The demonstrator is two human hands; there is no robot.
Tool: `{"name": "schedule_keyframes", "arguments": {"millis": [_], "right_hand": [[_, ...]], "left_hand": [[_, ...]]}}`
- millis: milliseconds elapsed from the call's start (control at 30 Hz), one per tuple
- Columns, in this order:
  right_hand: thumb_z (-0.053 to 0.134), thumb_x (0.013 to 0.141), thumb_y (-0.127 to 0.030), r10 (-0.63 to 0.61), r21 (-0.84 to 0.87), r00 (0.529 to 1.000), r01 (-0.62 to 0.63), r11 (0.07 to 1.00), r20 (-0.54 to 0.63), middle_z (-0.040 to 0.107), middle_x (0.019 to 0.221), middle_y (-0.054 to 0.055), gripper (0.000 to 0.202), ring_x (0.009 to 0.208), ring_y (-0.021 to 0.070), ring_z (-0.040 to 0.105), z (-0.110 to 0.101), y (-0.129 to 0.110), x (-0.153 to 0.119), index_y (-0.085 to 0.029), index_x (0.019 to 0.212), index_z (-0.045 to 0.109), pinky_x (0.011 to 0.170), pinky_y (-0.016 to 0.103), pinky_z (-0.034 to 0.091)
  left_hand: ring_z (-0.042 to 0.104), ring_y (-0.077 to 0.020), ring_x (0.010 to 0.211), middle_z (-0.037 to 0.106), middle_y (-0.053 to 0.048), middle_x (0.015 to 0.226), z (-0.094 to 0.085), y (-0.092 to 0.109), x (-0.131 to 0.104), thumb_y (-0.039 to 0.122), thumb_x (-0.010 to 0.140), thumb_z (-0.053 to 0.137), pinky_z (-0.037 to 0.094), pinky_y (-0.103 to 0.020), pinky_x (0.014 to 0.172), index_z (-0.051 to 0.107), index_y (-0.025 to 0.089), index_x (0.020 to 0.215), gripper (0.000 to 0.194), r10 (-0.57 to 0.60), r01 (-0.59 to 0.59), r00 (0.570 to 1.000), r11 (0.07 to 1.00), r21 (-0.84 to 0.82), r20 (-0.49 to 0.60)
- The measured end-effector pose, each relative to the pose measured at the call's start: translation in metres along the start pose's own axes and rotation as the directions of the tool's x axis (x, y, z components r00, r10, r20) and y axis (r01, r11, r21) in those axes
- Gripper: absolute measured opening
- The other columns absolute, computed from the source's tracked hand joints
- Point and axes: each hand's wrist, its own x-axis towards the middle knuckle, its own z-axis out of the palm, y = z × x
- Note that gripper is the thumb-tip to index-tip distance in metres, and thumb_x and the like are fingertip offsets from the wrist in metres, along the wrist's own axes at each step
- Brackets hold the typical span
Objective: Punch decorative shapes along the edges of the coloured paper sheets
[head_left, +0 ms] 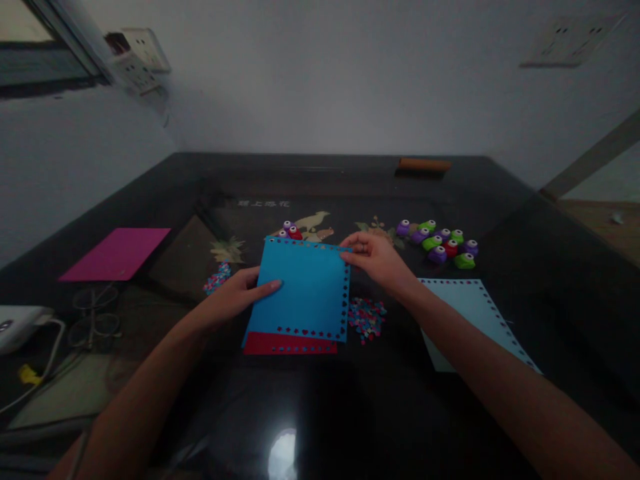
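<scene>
Both hands on blue sheet, mid-table, over red sheet.

Nearest: red sheet [290, 343] flat on dark table [350, 413], punched row along near edge, mostly covered by blue sheet [307, 293]. Blue sheet punched along near, right and far edges; left edge looks unpunched, so border judged about three-quarters done. Left hand [240, 293] pressing flat on left edge, fingers extended, not clenched. Right hand [373, 257] pinching far right corner. Confetti pile [367, 317] just right of blue sheet, smaller pile [217, 277] to left. Pale blue sheet [470, 320] at right, border punched. Further: pink sheet [117, 253] far left, untouched. Small punches [440, 243] clustered behind right hand, few more [290, 230] behind blue sheet.
</scene>
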Motion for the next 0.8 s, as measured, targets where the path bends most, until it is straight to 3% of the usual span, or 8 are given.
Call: {"name": "schedule_keyframes", "arguments": {"millis": [233, 367, 600, 800], "right_hand": [[0.065, 0.069, -0.019, 0.047, 0.02, 0.999, -0.047, 0.999, 0.008, 0.053, 0.058, -0.003, 0.012, 0.055, 0.0115, 0.049, -0.019, -0.009, 0.001, -0.018, 0.079, 0.059, 0.052, 0.027, 0.04], [0.066, 0.068, -0.018, 0.056, 0.002, 0.998, -0.056, 0.998, 0.029, 0.052, 0.056, -0.003, 0.014, 0.054, 0.0117, 0.05, -0.024, -0.011, 0.0, -0.019, 0.081, 0.059, 0.052, 0.027, 0.039], [0.067, 0.068, -0.02, 0.04, -0.052, 0.998, -0.038, 0.998, 0.039, 0.055, 0.057, -0.002, 0.017, 0.055, 0.0122, 0.051, -0.027, -0.015, -0.001, -0.016, 0.083, 0.062, 0.054, 0.028, 0.04], [0.068, 0.069, -0.022, 0.012, -0.162, 1.0, -0.008, 0.987, 0.027, 0.059, 0.06, 0.0, 0.017, 0.056, 0.0125, 0.052, -0.03, -0.018, -0.002, -0.016, 0.083, 0.063, 0.053, 0.028, 0.039]], "left_hand": [[0.066, -0.017, 0.073, 0.071, -0.003, 0.079, 0.008, -0.006, -0.001, 0.045, 0.076, 0.065, 0.052, -0.03, 0.07, 0.066, 0.016, 0.084, 0.03, -0.027, 0.029, 0.975, 1.0, -0.003, 0.219], [0.059, -0.0135, 0.057, 0.066, -0.001, 0.065, 0.009, -0.013, 0.001, 0.044, 0.076, 0.064, 0.047, -0.025, 0.056, 0.065, 0.015, 0.075, 0.03, -0.019, -0.003, 0.964, 0.997, 0.081, 0.266], [0.039, -0.0063, 0.039, 0.049, 0.005, 0.044, 0.015, -0.014, 0.004, 0.05, 0.073, 0.064, 0.027, -0.018, 0.039, 0.053, 0.015, 0.053, 0.042, -0.016, -0.043, 0.949, 0.982, 0.181, 0.314], [0.044, -0.0071, 0.038, 0.053, 0.002, 0.042, 0.017, -0.016, 0.004, 0.052, 0.076, 0.06, 0.033, -0.019, 0.041, 0.055, 0.014, 0.05, 0.046, -0.043, -0.051, 0.923, 0.971, 0.234, 0.382]]}}
